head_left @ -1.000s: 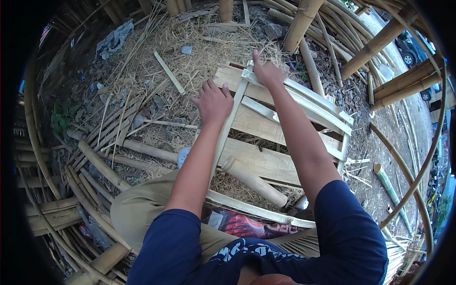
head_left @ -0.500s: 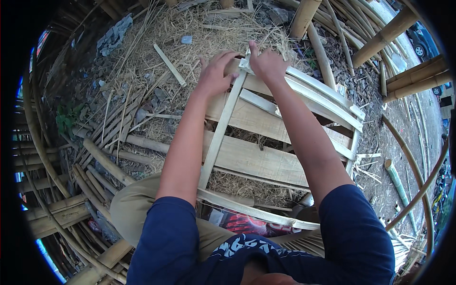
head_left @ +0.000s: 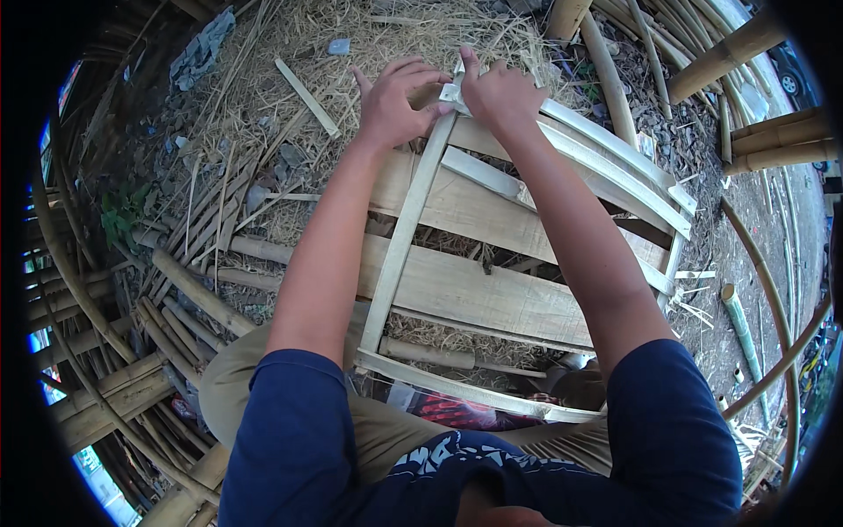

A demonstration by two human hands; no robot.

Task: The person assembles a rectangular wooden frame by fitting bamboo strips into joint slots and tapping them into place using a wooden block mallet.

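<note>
Fingers of our left hand (head_left: 397, 104) and right hand (head_left: 499, 92) pinch long strip's (head_left: 406, 233) top end at bamboo frame's (head_left: 492, 290) far corner; near crosspiece (head_left: 457, 389) already seated, far joint unfinished, we judge.

My left hand (head_left: 397, 104) and right hand (head_left: 497, 90) meet at the far corner of a bamboo frame (head_left: 492, 263). Left hand fingers curl over the top end of a long upright slat (head_left: 404, 237); right hand presses on the joint where that slat meets the curved top rails (head_left: 615, 167). Both hands touch the frame and lie just beside each other. The frame's broad flat cross slats (head_left: 479, 294) lie over dry straw (head_left: 263, 105). The near rail (head_left: 457, 386) crosses just above my knees. Loose bamboo poles (head_left: 189, 290) lie to my left, thicker poles (head_left: 729, 53) at upper right. A short split strip (head_left: 307, 85) rests on the straw, apart from the frame.
</note>
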